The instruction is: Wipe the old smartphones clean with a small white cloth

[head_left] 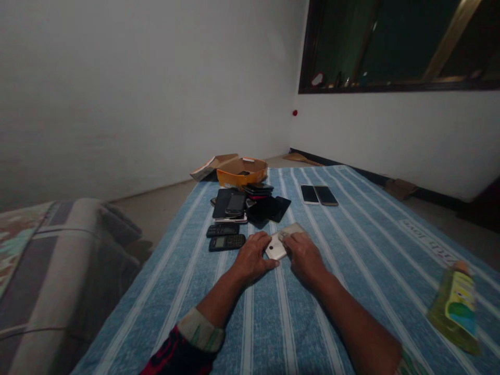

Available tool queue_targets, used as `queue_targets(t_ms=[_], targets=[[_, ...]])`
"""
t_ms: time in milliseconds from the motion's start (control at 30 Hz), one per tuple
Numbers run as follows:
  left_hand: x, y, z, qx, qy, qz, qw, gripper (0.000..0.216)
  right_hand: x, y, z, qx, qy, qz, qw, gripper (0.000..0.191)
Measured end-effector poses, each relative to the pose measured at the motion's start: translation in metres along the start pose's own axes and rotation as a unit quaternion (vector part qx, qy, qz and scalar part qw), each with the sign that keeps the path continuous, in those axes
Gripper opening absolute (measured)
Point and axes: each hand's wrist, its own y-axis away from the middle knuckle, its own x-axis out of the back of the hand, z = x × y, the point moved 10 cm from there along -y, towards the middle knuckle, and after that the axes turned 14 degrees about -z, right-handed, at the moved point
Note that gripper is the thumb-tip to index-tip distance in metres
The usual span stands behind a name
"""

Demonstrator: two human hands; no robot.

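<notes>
A pale, light-coloured smartphone (276, 250) lies on the blue striped cloth with its back up, a dark round camera spot near the left end. My left hand (253, 256) grips its left end, fingers at the far edge and thumb by the near corner. My right hand (307, 256) is over the phone's right part, its fingers curled round a small whitish wad that presses on the back. What the wad is made of cannot be seen. Two black keypad phones (227, 242) lie just left of my left hand.
Beyond my hands is a pile of dark phones (230, 203), with an open orange cardboard box (234, 179) behind it. Two smartphones (319, 195) lie side by side at the far right. A bottle of yellow-green liquid (455, 312) lies near the right edge.
</notes>
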Motion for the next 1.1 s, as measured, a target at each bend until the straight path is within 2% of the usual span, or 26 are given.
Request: queue_targets(t_ms=[67, 200, 333, 600, 800, 933, 1100], targets=[[0.0, 0.0, 0.002, -0.009, 0.0, 0.001, 1.0, 0.053, 0.0, 0.002, -0.011, 0.035, -0.025, 0.01, 0.999, 0.031], [0.002, 0.001, 0.004, -0.021, -0.003, 0.012, 1.0, 0.042, -0.006, 0.003, -0.032, 0.079, -0.048, -0.006, 0.996, 0.021], [0.003, 0.002, 0.004, -0.025, -0.005, 0.023, 0.999, 0.04, -0.008, 0.003, -0.039, 0.083, -0.06, -0.03, 0.994, 0.019], [0.001, 0.002, 0.001, -0.023, -0.013, 0.033, 0.999, 0.043, -0.005, 0.007, -0.052, 0.1, -0.05, -0.076, 0.991, 0.03], [0.004, 0.002, 0.004, -0.024, -0.014, 0.037, 0.999, 0.041, -0.007, 0.003, -0.051, 0.073, 0.001, -0.102, 0.992, 0.026], [0.003, 0.002, 0.006, -0.024, -0.003, 0.017, 1.0, 0.036, -0.005, 0.0, -0.04, 0.042, 0.011, -0.104, 0.994, 0.022], [0.003, 0.001, 0.003, -0.014, 0.003, 0.011, 1.0, 0.052, -0.004, -0.003, -0.017, 0.008, 0.021, -0.094, 0.995, 0.022]])
